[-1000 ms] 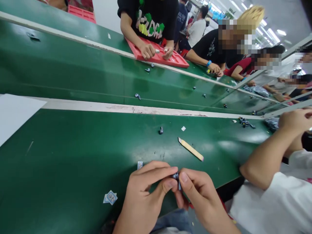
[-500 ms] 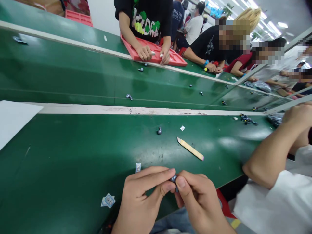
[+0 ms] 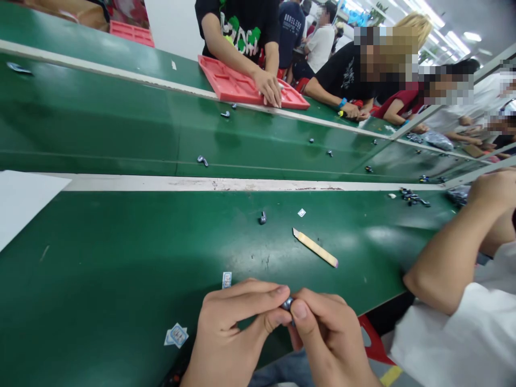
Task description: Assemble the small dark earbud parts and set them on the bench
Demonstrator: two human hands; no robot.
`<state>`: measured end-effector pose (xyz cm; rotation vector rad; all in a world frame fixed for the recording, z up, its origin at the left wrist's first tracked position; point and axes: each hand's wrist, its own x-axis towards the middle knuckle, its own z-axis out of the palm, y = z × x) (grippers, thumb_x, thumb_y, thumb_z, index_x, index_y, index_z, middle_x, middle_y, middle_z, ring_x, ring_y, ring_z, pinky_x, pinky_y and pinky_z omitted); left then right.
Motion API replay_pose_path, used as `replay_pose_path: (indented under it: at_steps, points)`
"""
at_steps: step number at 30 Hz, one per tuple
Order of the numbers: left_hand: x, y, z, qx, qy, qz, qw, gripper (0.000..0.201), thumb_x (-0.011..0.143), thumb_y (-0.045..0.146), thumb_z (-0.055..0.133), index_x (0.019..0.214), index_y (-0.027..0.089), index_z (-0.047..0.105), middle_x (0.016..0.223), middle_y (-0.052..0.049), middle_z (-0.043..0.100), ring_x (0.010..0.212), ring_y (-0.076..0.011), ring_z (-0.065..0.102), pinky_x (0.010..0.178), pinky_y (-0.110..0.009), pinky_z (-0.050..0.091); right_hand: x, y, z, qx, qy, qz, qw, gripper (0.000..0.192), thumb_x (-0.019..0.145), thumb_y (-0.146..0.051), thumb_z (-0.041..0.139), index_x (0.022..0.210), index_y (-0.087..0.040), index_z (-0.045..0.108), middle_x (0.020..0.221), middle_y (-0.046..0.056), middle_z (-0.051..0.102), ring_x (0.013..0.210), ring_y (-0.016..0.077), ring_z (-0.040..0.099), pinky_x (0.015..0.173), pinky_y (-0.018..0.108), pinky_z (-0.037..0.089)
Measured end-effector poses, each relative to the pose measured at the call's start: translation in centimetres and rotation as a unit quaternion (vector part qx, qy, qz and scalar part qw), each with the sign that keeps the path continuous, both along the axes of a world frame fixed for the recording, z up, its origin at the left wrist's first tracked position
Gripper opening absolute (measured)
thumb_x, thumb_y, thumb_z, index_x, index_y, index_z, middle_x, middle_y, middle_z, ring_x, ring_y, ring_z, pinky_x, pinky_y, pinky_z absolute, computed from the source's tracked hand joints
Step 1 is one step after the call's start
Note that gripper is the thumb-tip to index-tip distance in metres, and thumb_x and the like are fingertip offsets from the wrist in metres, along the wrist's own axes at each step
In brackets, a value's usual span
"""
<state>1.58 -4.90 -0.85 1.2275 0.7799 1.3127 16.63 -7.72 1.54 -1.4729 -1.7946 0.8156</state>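
Observation:
Between my fingertips is a small dark blue-grey earbud (image 3: 287,303), mostly covered by them. My left hand (image 3: 237,328) pinches it from the left with thumb and forefinger. From the right, my right hand (image 3: 328,333) grips it too, thumb on the near side. Beyond the hands, another earbud (image 3: 263,217) lies on the green bench (image 3: 133,242). A cutter knife with a pale yellow handle (image 3: 315,248) rests to its right. Small printed labels (image 3: 177,335) lie left of my hands, and another label (image 3: 227,279) sits just behind my left hand.
A pale ledge (image 3: 193,183) separates my bench from a green belt surface carrying scattered earbuds (image 3: 202,160). Across it, a person works over a red tray (image 3: 226,80). At right, a co-worker's arm (image 3: 451,247) reaches over the bench near a pile of earbuds (image 3: 414,197).
The earbuds on the belt surface have shifted slightly left. The person across has brought their hands together over the red tray. My hands keep hold of the earbud, nearly in place.

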Motion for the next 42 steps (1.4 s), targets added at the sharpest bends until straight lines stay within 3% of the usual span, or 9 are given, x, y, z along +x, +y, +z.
replay_pose_path:
  at_steps: [6, 16, 27, 35, 38, 42]
  points:
    - [0.1, 0.1, -0.1, 0.01, -0.008, -0.023, 1.0, 0.037, 0.081, 0.0, 0.071, 0.098, 0.031, 0.082, 0.084, 0.0, 0.08, 0.067, -0.0143, 0.074, 0.06, -0.02, 0.061, 0.3, 0.1, 0.5, 0.029, -0.038, 0.022, 0.999, 0.042, 0.102, -0.026, 0.042, 0.06, -0.022, 0.044, 0.048, -0.005, 0.042, 0.042, 0.0101, 0.041, 0.048, 0.025, 0.03]
    - [0.0, 0.1, -0.1, 0.019, 0.004, -0.025, 1.0, 0.036, 0.08, 0.001, 0.073, 0.102, 0.029, 0.082, 0.089, -0.002, 0.081, 0.071, -0.0147, 0.074, 0.063, -0.019, 0.062, 0.5, 0.1, 0.3, 0.079, -0.018, 0.044, 0.996, 0.034, 0.098, -0.018, 0.044, 0.064, -0.022, 0.042, 0.052, -0.007, 0.041, 0.042, 0.0083, 0.039, 0.047, 0.023, 0.028]
    - [-0.1, 0.1, 0.2, -0.011, -0.014, -0.052, 0.998, 0.031, 0.081, 0.004, 0.074, 0.095, 0.031, 0.083, 0.079, 0.001, 0.079, 0.064, -0.0141, 0.073, 0.059, -0.019, 0.059, 0.7, 0.1, 0.4, 0.058, 0.014, 0.057, 0.997, 0.035, 0.103, -0.026, 0.042, 0.068, -0.022, 0.046, 0.05, -0.009, 0.044, 0.041, 0.0069, 0.042, 0.046, 0.02, 0.03]
    - [0.0, 0.0, 0.4, 0.005, -0.02, -0.036, 0.999, 0.036, 0.076, -0.002, 0.075, 0.091, 0.03, 0.084, 0.076, 0.0, 0.079, 0.06, -0.0131, 0.072, 0.055, -0.016, 0.061, 1.0, -0.1, 0.3, 0.078, -0.06, 0.052, 0.994, 0.035, 0.1, -0.02, 0.043, 0.065, -0.021, 0.042, 0.052, -0.008, 0.039, 0.045, 0.0079, 0.039, 0.049, 0.023, 0.029]
    - [0.3, 0.0, 0.2, 0.013, -0.032, -0.039, 0.999, 0.037, 0.077, -0.003, 0.074, 0.092, 0.029, 0.083, 0.075, 0.0, 0.078, 0.06, -0.0131, 0.072, 0.054, -0.017, 0.061, 1.2, -0.3, 0.2, 0.05, -0.037, 0.061, 0.996, 0.039, 0.102, -0.026, 0.042, 0.063, -0.021, 0.043, 0.051, -0.007, 0.041, 0.044, 0.0081, 0.04, 0.049, 0.023, 0.029]
    - [0.4, -0.2, -0.3, 0.081, 0.037, -0.007, 0.996, 0.026, 0.08, -0.001, 0.072, 0.088, 0.021, 0.082, 0.07, -0.001, 0.075, 0.059, -0.0112, 0.067, 0.055, -0.017, 0.057, 1.2, -0.4, 0.0, -0.037, 0.044, 0.042, 0.998, 0.047, 0.104, -0.036, 0.042, 0.06, -0.02, 0.044, 0.045, -0.008, 0.04, 0.039, 0.0065, 0.036, 0.043, 0.02, 0.027]
